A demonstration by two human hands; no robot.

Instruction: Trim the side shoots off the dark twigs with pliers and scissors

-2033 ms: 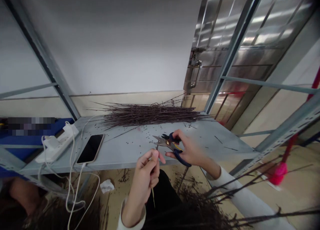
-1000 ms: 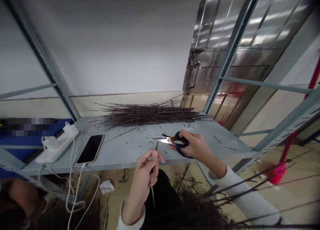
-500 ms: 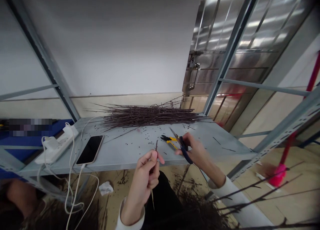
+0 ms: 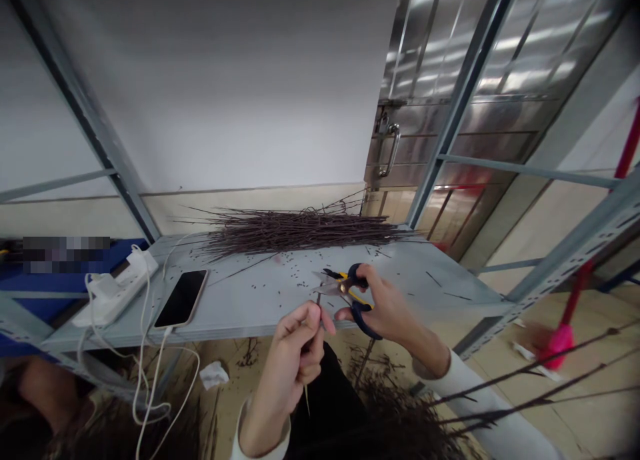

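Note:
My left hand (image 4: pixel 296 350) is closed in a pinch on a thin brown twig (image 4: pixel 318 299) that stands nearly upright, its lower end poking out below the fist. My right hand (image 4: pixel 387 307) grips blue-handled scissors (image 4: pixel 345 288) with yellow inner grips. The blades are parted and point left at the twig's upper tip. Both hands hover at the front edge of a grey metal shelf (image 4: pixel 260 300).
A long pile of trimmed dark twigs (image 4: pixel 300 228) lies along the shelf's back. A phone (image 4: pixel 181 298) and a white power strip (image 4: pixel 117 283) with cables sit at the left. Loose branches (image 4: pixel 415 413) lie across my lap and the floor. Steel frame posts stand on both sides.
My right hand swung the scissors away and up, then brought them back to the twig's tip with the blades parted. My left hand kept the twig almost still.

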